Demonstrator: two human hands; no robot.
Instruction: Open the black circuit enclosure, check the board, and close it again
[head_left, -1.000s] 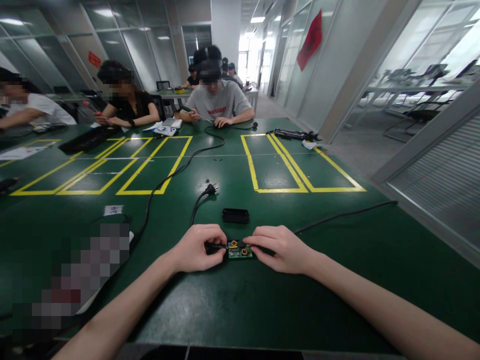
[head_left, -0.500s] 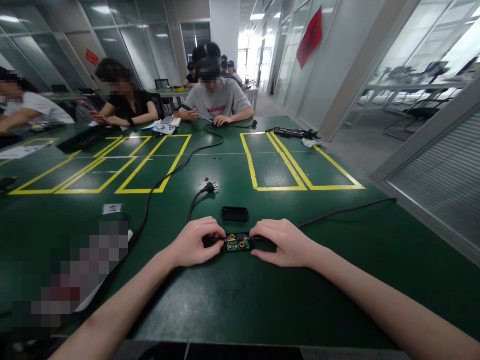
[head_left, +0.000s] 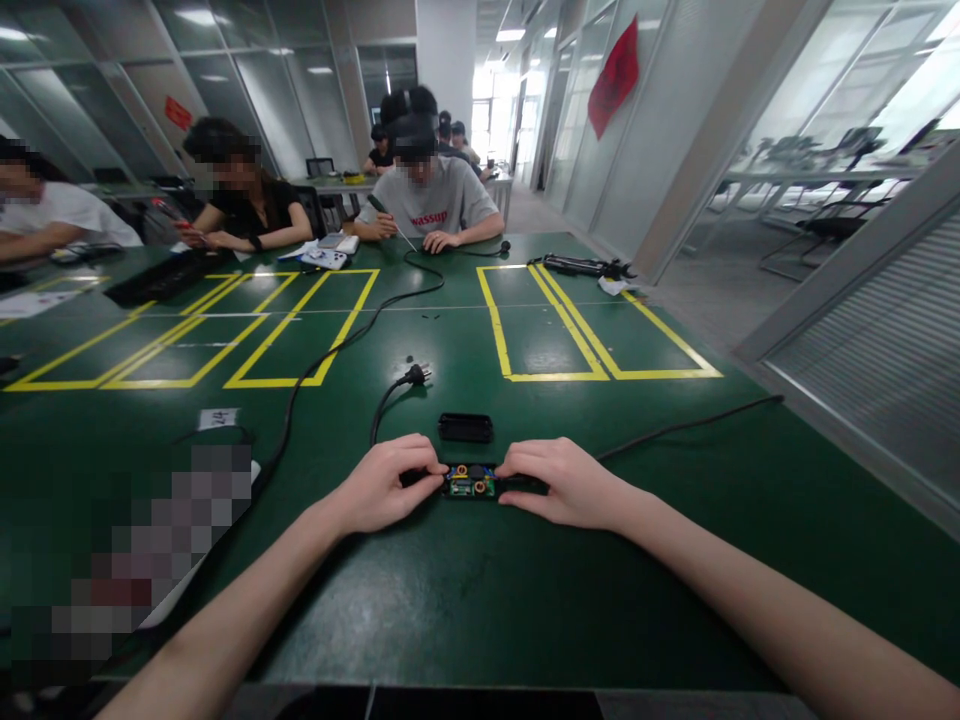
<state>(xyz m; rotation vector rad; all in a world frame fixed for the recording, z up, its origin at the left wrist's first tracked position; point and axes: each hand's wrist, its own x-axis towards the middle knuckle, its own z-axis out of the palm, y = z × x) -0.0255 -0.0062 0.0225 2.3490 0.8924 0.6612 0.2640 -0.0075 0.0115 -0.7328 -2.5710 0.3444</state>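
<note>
A green circuit board [head_left: 471, 486] with copper-wound coils and blue and yellow wires sits in a narrow black case on the green table [head_left: 480, 600]. My left hand [head_left: 390, 485] pinches the case's left end, thumb in front and fingers behind. At the right end, my right hand [head_left: 562, 482] grips with its thumb and fingers, partly covering the cord there. Just beyond lies a black case cover [head_left: 465, 428], its hollow side up. A black plug [head_left: 417, 375] on a short curved cord rests past my left hand. The exact contact under my fingertips is hidden.
Another black cord [head_left: 690, 428] runs off to the right. A long cable [head_left: 296, 400] crosses the table on the left, near a blurred-out object [head_left: 180, 540]. Yellow tape [head_left: 555, 378] marks rectangles farther back. Across the table a person [head_left: 435, 200] holds a screwdriver-like tool.
The view has shifted slightly, so everything appears a little further left. My left fingertips have settled closer on the case end. The person opposite has raised the tool more upright.
</note>
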